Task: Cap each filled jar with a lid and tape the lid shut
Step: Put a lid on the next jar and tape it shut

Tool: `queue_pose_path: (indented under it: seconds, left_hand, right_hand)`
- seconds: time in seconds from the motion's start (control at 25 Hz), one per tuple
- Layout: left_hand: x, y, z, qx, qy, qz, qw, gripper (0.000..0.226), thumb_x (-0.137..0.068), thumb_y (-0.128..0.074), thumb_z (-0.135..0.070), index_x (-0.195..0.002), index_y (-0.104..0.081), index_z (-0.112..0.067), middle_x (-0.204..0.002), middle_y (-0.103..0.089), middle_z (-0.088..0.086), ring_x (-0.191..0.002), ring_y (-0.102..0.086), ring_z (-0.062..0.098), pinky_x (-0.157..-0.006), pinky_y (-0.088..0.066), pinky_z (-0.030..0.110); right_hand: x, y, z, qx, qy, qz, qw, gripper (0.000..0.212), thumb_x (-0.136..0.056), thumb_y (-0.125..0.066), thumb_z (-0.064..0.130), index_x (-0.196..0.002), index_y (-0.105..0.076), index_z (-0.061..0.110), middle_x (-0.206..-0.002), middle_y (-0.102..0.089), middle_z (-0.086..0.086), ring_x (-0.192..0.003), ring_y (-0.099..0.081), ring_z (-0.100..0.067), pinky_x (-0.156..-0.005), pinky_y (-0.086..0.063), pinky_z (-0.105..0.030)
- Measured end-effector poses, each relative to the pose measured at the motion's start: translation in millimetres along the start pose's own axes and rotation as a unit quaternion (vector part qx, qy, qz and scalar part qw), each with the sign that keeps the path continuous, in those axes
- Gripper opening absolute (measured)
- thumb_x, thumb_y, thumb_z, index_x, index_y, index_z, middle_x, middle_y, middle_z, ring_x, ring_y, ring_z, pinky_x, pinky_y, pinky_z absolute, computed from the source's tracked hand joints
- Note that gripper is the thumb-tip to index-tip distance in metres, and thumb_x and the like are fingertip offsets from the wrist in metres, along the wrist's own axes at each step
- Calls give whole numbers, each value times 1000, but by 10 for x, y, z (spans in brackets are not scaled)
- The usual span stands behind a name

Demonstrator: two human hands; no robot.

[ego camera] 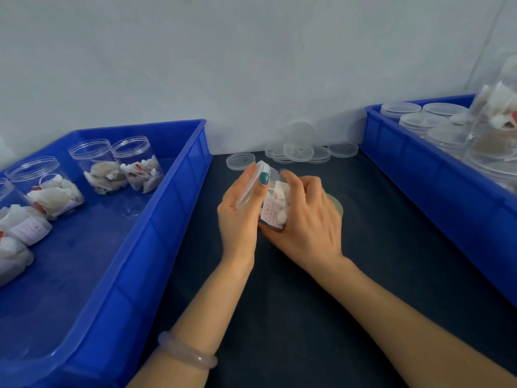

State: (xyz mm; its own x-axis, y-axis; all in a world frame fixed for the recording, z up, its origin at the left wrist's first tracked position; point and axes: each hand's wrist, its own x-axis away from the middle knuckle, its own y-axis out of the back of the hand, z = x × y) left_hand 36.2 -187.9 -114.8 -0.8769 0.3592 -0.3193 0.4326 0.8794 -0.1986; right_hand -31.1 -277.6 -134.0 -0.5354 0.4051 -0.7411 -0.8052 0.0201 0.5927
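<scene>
From the head camera, the left hand pinched a clear lid between its thumb and curled fingers, holding it on edge against the mouth of a filled jar; the right hand wrapped its fingers round that jar, which lay tilted on its side just above the table at the middle of the view, white sachets showing through its wall; the lid did not look seated yet, so I judged this jar to be in the capping step, with no tape on it that I could see. As to progress, the left tray held several open jars, filled but with no lids, so a good share of the work seemed left; the right tray held closed jars stacked together, though whether they were taped was too small to tell; a heap of loose lids lay at the back of the table between the two trays. A yellowish disc sat just behind the right hand, mostly hidden, possibly the tape roll, but I could not be sure. The table was dark and matt, both trays were blue plastic, and a plain pale wall rose directly behind; a pale bracelet circled the left wrist.
</scene>
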Motion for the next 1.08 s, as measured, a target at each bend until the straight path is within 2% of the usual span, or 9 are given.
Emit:
queue_pose_path:
  seconds: [0.2, 0.24, 0.36, 0.44, 0.48, 0.6, 0.72, 0.84, 1.08]
  left_hand:
    - [-118, 204, -91, 1, -3, 107, 994, 46, -75, -80, -47, -116, -71, -28, -121, -70, -3, -114, -66, 18, -96, -55, 42]
    - [-140, 238, -107, 15, -2, 129, 992, 53, -72, -80, -50, -117, -69, -25, -121, -70, 0, -114, -66, 21, -97, -54, 45]
    - [-139, 264, -153, 95, 34, 196, 975, 79, -65, -81, -60, -129, -57, -21, -126, -66, 5, -116, -64, 24, -94, -55, 41]
    - [-120, 282, -163, 152, 62, 219, 962, 81, -74, -77, -55, -141, -47, -22, -137, -60, 10, -125, -59, 29, -101, -51, 43]
    - [-126, 295, -172, 183, 74, 208, 958, 74, -81, -71, -47, -145, -43, -22, -141, -57, 13, -126, -58, 31, -102, -51, 44]
    - [-151, 311, -198, 180, 83, 129, 972, 66, -83, -54, -31, -147, -41, -20, -143, -54, 14, -128, -56, 30, -95, -53, 42]
    - [-140, 243, -170, 38, 54, 98, 993, 77, -65, -79, -53, -133, -54, -27, -137, -60, 4, -126, -58, 23, -105, -47, 50]
    - [-148, 240, -141, -22, 57, 85, 994, 88, -45, -86, -70, -122, -59, -36, -128, -66, 0, -119, -63, 19, -103, -49, 52]
    - [-189, 307, -90, -28, 40, 118, 992, 56, -64, -78, -50, -117, -66, -34, -121, -70, -7, -117, -64, 15, -102, -51, 46]
  right_hand:
    - [-177, 152, -109, -189, -46, 202, 960, 84, -59, -70, 68, -129, -50, 26, -112, -60, 10, -92, -62, -8, -71, -51, -28]
    - [-230, 207, -141, -303, -88, 274, 908, 78, -57, -71, 65, -123, -54, 27, -107, -66, 9, -92, -65, -8, -76, -54, -29]
    - [-259, 326, -218, -592, -203, 418, 658, 68, -51, -82, 54, -107, -64, 19, -91, -75, 1, -84, -72, -13, -77, -58, -29]
    - [-232, 335, -217, -629, -222, 441, 600, 76, -47, -88, 59, -106, -64, 16, -90, -76, 0, -83, -72, -14, -76, -58, -28]
    - [-225, 304, -203, -616, -219, 431, 622, 71, -53, -86, 57, -107, -63, 17, -92, -76, 1, -86, -73, -13, -77, -58, -29]
    - [-249, 221, -122, -460, -198, 315, 807, 58, -69, -81, 50, -117, -57, 29, -108, -71, 9, -96, -68, -6, -84, -52, -32]
    - [-183, 169, -81, -203, -99, 218, 949, 86, -61, -68, 73, -132, -45, 30, -123, -55, 15, -103, -58, -4, -83, -50, -32]
    - [-141, 146, -59, -184, -63, 239, 952, 92, -56, -61, 80, -132, -46, 29, -121, -55, 16, -100, -58, -4, -83, -53, -36]
    - [-193, 131, -141, -364, -123, 375, 844, 73, -54, -78, 62, -116, -60, 27, -104, -70, 9, -100, -66, -12, -95, -52, -47]
